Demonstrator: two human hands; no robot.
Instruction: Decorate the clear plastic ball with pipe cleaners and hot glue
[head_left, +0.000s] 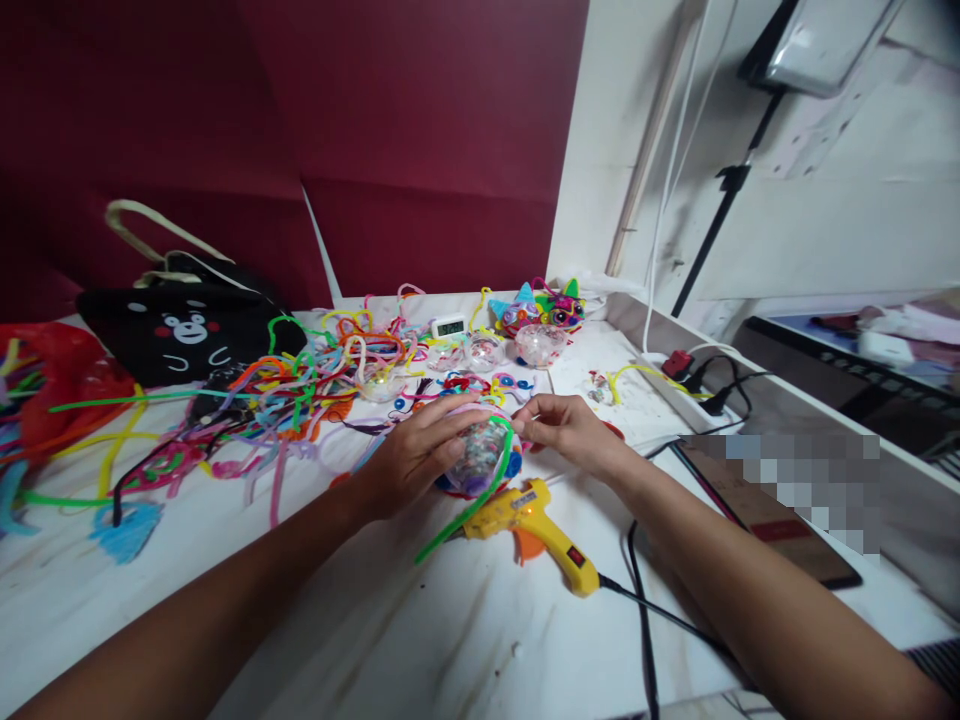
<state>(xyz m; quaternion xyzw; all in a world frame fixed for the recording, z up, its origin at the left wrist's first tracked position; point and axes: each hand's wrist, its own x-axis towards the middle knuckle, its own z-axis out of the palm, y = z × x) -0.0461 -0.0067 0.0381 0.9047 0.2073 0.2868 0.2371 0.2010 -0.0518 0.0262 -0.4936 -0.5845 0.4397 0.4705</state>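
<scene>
My left hand (420,450) is wrapped over the left side of a clear ball (480,455) with speckled, many-coloured filling. A fuzzy green pipe cleaner (491,490) curves over the ball's top and down its right side, its free end pointing toward me. At the ball's upper right edge, my right hand (566,430) is closed in a pinch on the bent part of this pipe cleaner. Blue and red pieces show around the ball's lower rim. Just in front lies a yellow glue gun (536,515), nozzle to the left, beside an orange piece (529,546).
Loose pipe cleaners (330,360) are heaped at the left, near a black bag (187,330) and a red plastic bag (71,375). Behind stand decorated balls (517,310), clear balls (540,345) and a small clock (449,327). A tablet (772,510), power strip (682,390) and cords (637,590) occupy the right.
</scene>
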